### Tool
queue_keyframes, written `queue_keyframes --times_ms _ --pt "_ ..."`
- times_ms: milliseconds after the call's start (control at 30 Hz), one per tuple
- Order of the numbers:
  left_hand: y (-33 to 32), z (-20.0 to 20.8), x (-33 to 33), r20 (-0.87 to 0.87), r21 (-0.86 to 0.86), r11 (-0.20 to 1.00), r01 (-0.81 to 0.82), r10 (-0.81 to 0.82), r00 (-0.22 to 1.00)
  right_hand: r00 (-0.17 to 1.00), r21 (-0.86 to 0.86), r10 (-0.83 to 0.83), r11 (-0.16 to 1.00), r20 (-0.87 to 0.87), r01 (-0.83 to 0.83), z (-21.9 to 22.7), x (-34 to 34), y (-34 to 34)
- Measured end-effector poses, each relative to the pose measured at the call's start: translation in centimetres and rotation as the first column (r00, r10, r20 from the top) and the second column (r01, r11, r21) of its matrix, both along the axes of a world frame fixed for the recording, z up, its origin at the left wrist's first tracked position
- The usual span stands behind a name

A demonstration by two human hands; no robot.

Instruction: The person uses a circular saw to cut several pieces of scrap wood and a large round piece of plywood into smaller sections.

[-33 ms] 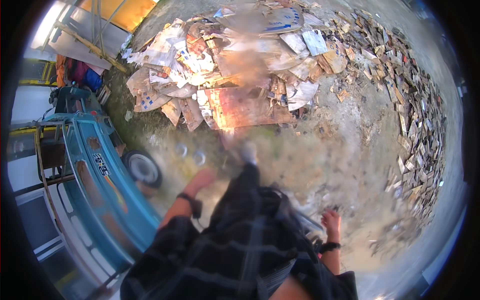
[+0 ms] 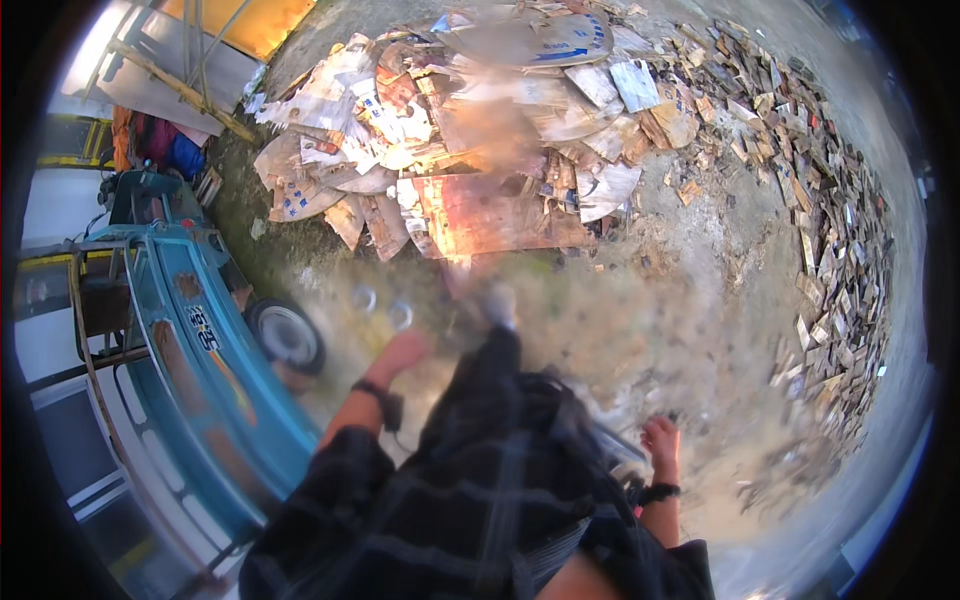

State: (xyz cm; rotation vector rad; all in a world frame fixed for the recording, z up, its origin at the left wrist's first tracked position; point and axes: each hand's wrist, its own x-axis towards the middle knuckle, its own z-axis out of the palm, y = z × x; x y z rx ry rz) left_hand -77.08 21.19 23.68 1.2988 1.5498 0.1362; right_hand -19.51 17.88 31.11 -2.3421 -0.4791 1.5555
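Note:
My left hand (image 2: 402, 352) hangs in front of me on the left, a dark band around its wrist. It is smeared by motion, so its fingers cannot be made out. Lower right, my right hand (image 2: 660, 440) has its fingers curled in, and nothing shows in them; it also wears a dark wristband. Close by on its left, a thin grey rod-like thing (image 2: 620, 442) sticks out beside my dark clothing, apart from the fingers. My left hand is nearest to the wheel (image 2: 287, 336) of a blue-green truck (image 2: 215, 350). Neither hand visibly touches anything.
A heap of torn, flat boards (image 2: 500, 215) lies ahead on the dirt ground. Small wood scraps (image 2: 835, 270) stretch along the right in a long pile. Wooden poles (image 2: 185, 90) lean at the far left. My foot (image 2: 500, 303) is forward, blurred.
The view has shifted very slightly, and my left hand is a little higher. Nothing was taken hold of or let go.

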Motion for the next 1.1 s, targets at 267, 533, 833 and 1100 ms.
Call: queue_keyframes --times_ms 267,533,833,1100 --pt "3.7 -0.1 -5.3 0.102 0.043 0.941 -0.335 0.329 0.939 0.990 0.121 0.130 0.985 -0.054 -0.123 -1.6 -5.4 7.6" --pt "1.9 2.5 -5.1 -0.013 0.014 0.935 -0.354 0.354 0.935 0.937 -0.076 0.310 0.943 -0.159 -0.325 -9.3 -2.0 9.5" --pt "0.9 2.2 -3.6 -0.162 -0.201 0.863 -0.465 0.438 0.884 0.910 -0.094 0.391 0.910 -0.134 -0.405 -10.9 -1.6 11.4" --pt "4.6 -1.0 -5.9 -0.155 -0.118 0.898 -0.424 0.405 0.901 0.902 -0.085 0.422 0.899 -0.091 -0.429 -13.1 -2.8 8.8"
